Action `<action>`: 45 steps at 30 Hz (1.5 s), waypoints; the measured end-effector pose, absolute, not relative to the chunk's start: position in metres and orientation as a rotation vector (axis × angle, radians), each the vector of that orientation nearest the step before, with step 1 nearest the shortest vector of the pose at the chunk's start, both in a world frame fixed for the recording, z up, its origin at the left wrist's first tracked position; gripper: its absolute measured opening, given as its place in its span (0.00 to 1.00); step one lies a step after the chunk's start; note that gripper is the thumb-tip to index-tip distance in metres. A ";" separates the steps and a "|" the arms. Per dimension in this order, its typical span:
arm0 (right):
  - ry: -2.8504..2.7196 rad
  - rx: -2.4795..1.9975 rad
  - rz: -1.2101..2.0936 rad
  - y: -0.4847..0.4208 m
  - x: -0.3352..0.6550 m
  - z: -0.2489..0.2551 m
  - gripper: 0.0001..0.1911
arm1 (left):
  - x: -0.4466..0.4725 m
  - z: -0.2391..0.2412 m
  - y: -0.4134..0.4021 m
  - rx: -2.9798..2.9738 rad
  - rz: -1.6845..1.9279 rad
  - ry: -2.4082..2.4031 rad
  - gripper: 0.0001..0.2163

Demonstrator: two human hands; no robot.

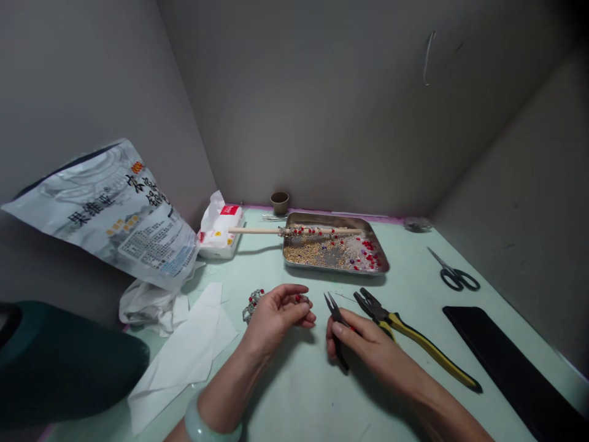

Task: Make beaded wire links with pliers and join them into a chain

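My left hand [283, 313] is closed, with thumb and fingers pinching the end of a beaded strand [300, 299] that shows red and clear beads. More of that beadwork [253, 302], red and greyish, hangs out on the far side of the same hand, near the wrist. In my right hand [354, 334] is a pair of needle-nose pliers [335, 313], its slim jaws slightly apart and pointing up and away. The jaws are clear of the beads. Behind both hands stands a metal tray [335, 271] of gold, clear and red beads.
Across the tray lies a wooden stick [257, 231] with beads wound on it. Yellow-black combination pliers [427, 347] rest beside my right hand. Scissors [453, 276] and a black slab [501, 362] are at right. Tissue pack [221, 236], paper [184, 362] and a pouch [119, 215] are at left.
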State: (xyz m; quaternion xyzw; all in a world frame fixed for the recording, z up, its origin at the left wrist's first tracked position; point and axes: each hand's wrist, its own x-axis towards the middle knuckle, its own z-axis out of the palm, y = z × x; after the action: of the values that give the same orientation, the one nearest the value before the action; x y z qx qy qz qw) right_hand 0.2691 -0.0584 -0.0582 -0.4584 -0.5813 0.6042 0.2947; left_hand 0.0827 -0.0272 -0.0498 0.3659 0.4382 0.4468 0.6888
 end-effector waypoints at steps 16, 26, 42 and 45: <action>-0.920 -0.811 2.232 -0.067 0.253 -0.066 0.17 | 0.088 -0.049 -0.029 0.870 0.972 1.045 0.12; -0.811 -0.716 2.327 -0.066 0.257 -0.069 0.16 | 0.088 -0.046 -0.031 1.007 0.988 1.063 0.08; -0.748 -0.654 2.413 -0.065 0.262 -0.070 0.16 | 0.081 -0.056 -0.030 0.876 0.914 0.852 0.14; -0.744 -0.637 2.422 -0.065 0.262 -0.069 0.16 | 0.081 -0.057 -0.029 0.863 0.914 0.838 0.14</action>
State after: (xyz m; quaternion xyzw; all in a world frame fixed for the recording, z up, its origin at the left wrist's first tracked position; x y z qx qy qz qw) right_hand 0.2621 -0.0652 -0.0694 -0.2352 -0.2748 0.8948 0.2618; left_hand 0.0807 -0.0292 -0.0569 0.3917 0.3801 0.4146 0.7282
